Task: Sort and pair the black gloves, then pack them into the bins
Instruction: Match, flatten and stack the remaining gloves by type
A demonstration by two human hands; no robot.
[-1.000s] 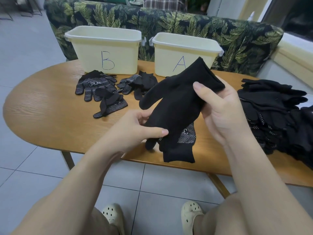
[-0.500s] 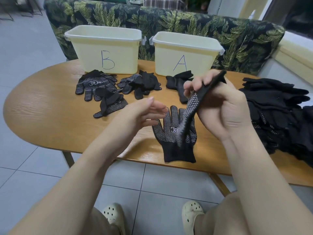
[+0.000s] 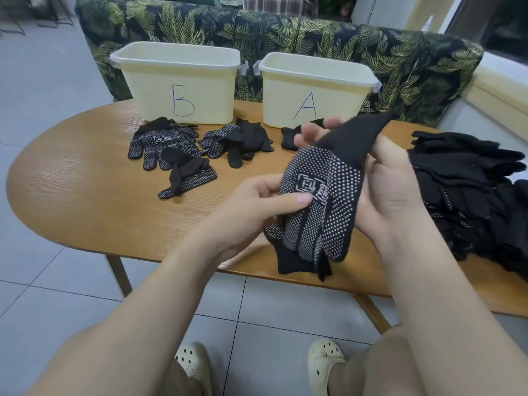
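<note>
Head view: both hands, left hand [image 3: 258,204] and right hand [image 3: 391,192], grip a dotted glove [image 3: 323,201] above the surface's [image 3: 85,201] near edge at centre frame.

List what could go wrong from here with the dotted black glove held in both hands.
1. The dotted black glove, pinched by the left hand and right hand, hangs over another black glove lying at the wooden table's edge; a nudge might drop that one to the floor.
2. The loose black glove pile sits close by the right hand, so a glove could get mixed back in.
</note>
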